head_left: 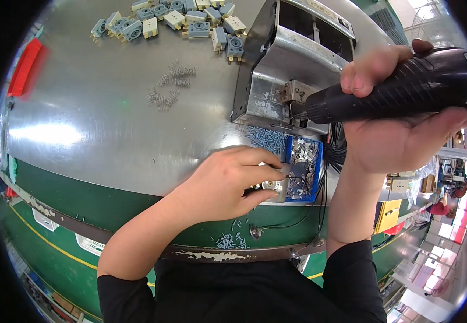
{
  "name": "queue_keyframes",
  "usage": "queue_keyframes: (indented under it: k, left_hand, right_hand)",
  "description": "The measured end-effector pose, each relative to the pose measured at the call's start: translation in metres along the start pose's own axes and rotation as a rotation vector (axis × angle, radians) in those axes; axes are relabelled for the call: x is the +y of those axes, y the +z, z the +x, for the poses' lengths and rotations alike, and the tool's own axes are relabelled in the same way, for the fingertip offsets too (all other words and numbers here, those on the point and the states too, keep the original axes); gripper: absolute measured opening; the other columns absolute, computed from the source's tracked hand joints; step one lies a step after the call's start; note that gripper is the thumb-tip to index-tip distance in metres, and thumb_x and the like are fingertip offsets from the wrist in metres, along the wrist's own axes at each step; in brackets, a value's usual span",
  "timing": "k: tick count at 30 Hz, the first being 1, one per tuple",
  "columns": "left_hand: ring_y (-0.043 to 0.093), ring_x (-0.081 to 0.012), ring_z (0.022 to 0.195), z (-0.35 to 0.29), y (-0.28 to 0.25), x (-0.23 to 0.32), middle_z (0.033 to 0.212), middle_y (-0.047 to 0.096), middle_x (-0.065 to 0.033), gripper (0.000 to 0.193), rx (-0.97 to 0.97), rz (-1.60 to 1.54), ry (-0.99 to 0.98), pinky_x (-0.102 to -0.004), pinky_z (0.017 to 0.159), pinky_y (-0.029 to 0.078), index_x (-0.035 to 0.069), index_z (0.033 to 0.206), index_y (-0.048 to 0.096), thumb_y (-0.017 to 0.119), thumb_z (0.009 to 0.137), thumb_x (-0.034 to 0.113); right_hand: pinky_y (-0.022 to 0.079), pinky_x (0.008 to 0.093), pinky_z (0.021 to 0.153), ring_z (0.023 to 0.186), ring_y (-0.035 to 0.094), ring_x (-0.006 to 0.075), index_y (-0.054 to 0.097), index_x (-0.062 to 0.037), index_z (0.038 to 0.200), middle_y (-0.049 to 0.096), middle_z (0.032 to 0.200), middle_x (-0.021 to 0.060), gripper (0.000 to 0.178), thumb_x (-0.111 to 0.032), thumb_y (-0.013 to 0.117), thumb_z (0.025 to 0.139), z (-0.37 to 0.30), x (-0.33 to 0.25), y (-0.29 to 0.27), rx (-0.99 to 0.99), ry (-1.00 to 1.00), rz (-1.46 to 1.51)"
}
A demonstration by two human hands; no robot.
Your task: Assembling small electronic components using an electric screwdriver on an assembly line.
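My right hand is closed round a black electric screwdriver, held level with its tip pointing left at the front of a metal screw feeder. The tip end is close to a small bracket on the feeder; whether it touches cannot be told. My left hand rests low over the table's near edge, its fingers curled round a small part with whitish and brass-coloured bits, mostly hidden. Beside those fingertips stands a blue tray of small metal pieces, with a heap of bluish screws just behind.
Several grey and cream block-shaped parts lie at the back. Loose springs sit mid-table, a red bin at far left. Screws lie on a green strip by the front edge. Black cables hang right of the tray.
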State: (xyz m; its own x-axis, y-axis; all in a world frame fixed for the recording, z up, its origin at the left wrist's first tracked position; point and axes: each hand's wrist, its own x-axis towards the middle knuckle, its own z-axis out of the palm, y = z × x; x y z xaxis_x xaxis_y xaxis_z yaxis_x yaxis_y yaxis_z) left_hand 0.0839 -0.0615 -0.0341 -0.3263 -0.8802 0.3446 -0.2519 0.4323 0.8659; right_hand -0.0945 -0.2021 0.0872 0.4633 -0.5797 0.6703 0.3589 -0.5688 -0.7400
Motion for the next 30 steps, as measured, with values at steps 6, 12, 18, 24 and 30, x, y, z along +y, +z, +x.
queue_keyframes:
  k: [6, 12, 18, 24, 30]
  left_hand:
    - [0.073, -0.0321, 0.1, -0.002, 0.002, 0.0, 0.112, 0.074, -0.0115, 0.031, 0.02, -0.01, 0.017, -0.0411, 0.086, 0.059, 0.005, 0.108, 0.077, 0.084, 0.078, 0.007]
    - [0.073, -0.0338, 0.098, 0.001, 0.005, -0.003, 0.112, 0.073, -0.0137, 0.028, 0.012, -0.028, 0.048, -0.0403, 0.083, 0.06, 0.003, 0.107, 0.076, 0.083, 0.08, 0.007]
    - [0.071, -0.03, 0.099, -0.007, 0.005, -0.005, 0.113, 0.073, -0.0072, 0.023, 0.046, 0.001, -0.002, -0.0408, 0.085, 0.058, 0.007, 0.107, 0.078, 0.08, 0.086, 0.016]
    - [0.073, -0.0343, 0.097, -0.006, 0.005, -0.003, 0.113, 0.073, -0.0143, 0.03, 0.045, -0.016, 0.017, -0.0401, 0.083, 0.06, 0.001, 0.106, 0.075, 0.083, 0.078, 0.004]
    - [0.073, -0.0341, 0.097, -0.006, 0.006, -0.003, 0.113, 0.073, -0.0144, 0.03, 0.048, -0.017, 0.021, -0.04, 0.083, 0.06, 0.001, 0.107, 0.075, 0.083, 0.078, 0.004]
  right_hand:
    - [0.048, 0.0388, 0.07, 0.076, 0.059, 0.0211, 0.03, 0.0018, 0.156, 0.061, 0.102, 0.0133, 0.105, -0.085, 0.034, 0.097, -0.005, -0.01, 0.012, -0.115, 0.039, 0.034]
    - [0.055, 0.0371, 0.079, 0.089, 0.064, 0.0272, 0.045, 0.0037, 0.14, 0.059, 0.112, 0.0188, 0.098, -0.082, 0.04, 0.092, -0.026, -0.034, 0.01, -0.102, 0.181, 0.321]
    - [0.025, 0.0327, 0.13, 0.156, 0.029, 0.0286, 0.021, 0.0024, 0.165, 0.021, 0.173, 0.0152, 0.058, -0.024, 0.038, 0.116, -0.058, -0.109, 0.029, 0.435, 1.018, 0.296]
    - [0.048, 0.0356, 0.063, 0.07, 0.056, 0.0188, 0.019, 0.0031, 0.16, 0.055, 0.095, 0.0096, 0.119, -0.089, 0.044, 0.089, -0.079, -0.045, 0.043, 0.249, 0.293, 0.032]
    - [0.048, 0.0349, 0.06, 0.068, 0.056, 0.0177, 0.027, 0.0015, 0.157, 0.055, 0.095, 0.0087, 0.116, -0.089, 0.048, 0.088, -0.08, -0.043, 0.043, 0.249, 0.284, 0.08]
